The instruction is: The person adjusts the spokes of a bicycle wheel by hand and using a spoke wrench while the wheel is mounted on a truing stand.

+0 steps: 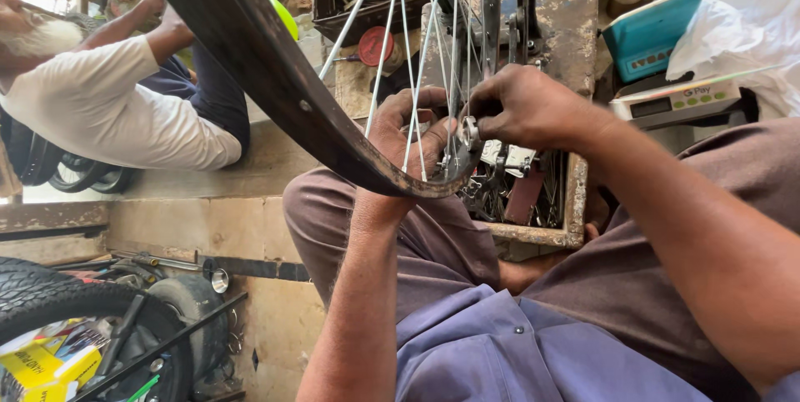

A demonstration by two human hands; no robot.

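Observation:
A dark, rusty bicycle wheel rim (275, 77) with thin silver spokes (379, 52) stands in front of me, above my lap. My left hand (408, 139) reaches through the spokes and grips the rim's lower edge from behind. My right hand (521, 106) is closed on a small silver spoke tool (471, 131) pressed to the rim where a spoke meets it. The fingertips of both hands almost touch there.
A rusty metal box of parts (575, 202) sits behind the wheel. Another person in a white shirt (117, 110) leans at the left. Tyres (50, 302) and a yellow carton (50, 364) lie at the lower left. A teal box (650, 31) rests at the upper right.

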